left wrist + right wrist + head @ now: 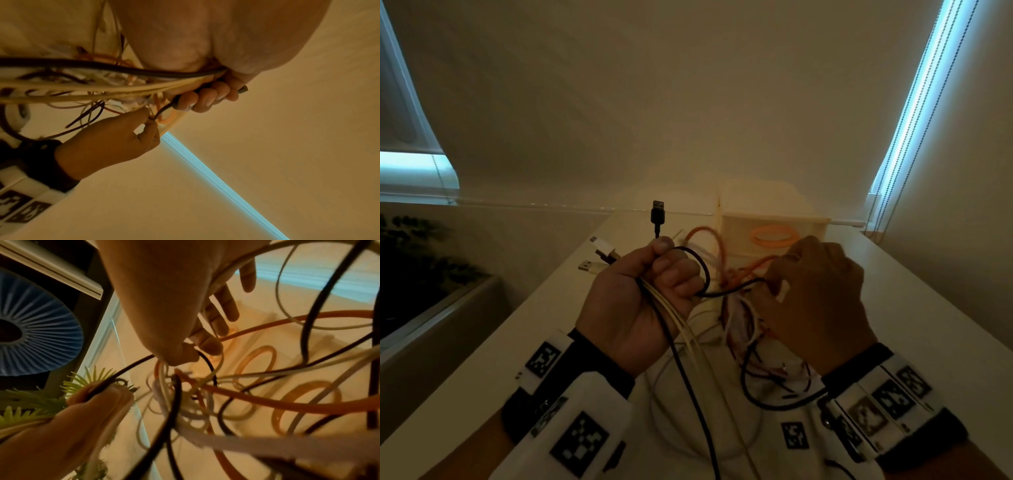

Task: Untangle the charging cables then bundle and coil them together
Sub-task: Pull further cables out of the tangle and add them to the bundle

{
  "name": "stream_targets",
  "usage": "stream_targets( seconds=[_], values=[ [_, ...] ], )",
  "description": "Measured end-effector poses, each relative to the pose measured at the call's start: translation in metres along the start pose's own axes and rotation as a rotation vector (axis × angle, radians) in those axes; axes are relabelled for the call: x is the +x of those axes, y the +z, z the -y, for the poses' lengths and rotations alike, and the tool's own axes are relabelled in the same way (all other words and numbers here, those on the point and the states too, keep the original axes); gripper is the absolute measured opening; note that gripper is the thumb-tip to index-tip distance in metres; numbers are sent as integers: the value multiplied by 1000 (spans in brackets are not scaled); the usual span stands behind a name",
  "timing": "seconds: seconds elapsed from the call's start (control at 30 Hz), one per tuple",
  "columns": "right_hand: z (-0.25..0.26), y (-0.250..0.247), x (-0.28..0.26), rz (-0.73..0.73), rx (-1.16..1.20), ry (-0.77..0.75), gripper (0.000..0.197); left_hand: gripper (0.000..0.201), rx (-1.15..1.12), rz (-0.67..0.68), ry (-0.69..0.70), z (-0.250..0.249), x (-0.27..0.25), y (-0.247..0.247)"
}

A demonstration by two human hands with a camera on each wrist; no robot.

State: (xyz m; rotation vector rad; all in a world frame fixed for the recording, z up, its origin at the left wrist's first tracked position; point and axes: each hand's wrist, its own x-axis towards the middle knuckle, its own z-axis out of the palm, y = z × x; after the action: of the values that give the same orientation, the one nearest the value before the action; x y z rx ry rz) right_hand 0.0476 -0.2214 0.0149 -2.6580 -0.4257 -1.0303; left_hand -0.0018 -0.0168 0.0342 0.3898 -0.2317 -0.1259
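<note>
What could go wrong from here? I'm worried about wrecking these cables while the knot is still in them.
The right hand pinches the black cable where it runs taut from the left hand into the orange cable knot; pulling may tighten it. The left hand grips black and white cables bunched, with plugs sticking out, so they could snag. Loose loops hanging below may catch again.

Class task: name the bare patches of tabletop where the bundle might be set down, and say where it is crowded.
Bare table lies right of the right hand, and left of the left hand. Crowded: the cable tangle and the box behind it.
</note>
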Motion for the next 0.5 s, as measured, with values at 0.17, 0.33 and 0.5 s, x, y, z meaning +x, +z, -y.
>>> stream_targets(
  seconds=[0.17,0.33,0.5],
  values=[
    [-31,4,8,-20,-91,149,32,21,26,-38,75,-17,1,-2],
    [-57,8,5,-41,-67,113,8,22,39,-63,98,-25,2,-6],
    [-33,-5,0,-81,-30,-51,12,13,79,-99,99,-15,4,-7]
  ],
)
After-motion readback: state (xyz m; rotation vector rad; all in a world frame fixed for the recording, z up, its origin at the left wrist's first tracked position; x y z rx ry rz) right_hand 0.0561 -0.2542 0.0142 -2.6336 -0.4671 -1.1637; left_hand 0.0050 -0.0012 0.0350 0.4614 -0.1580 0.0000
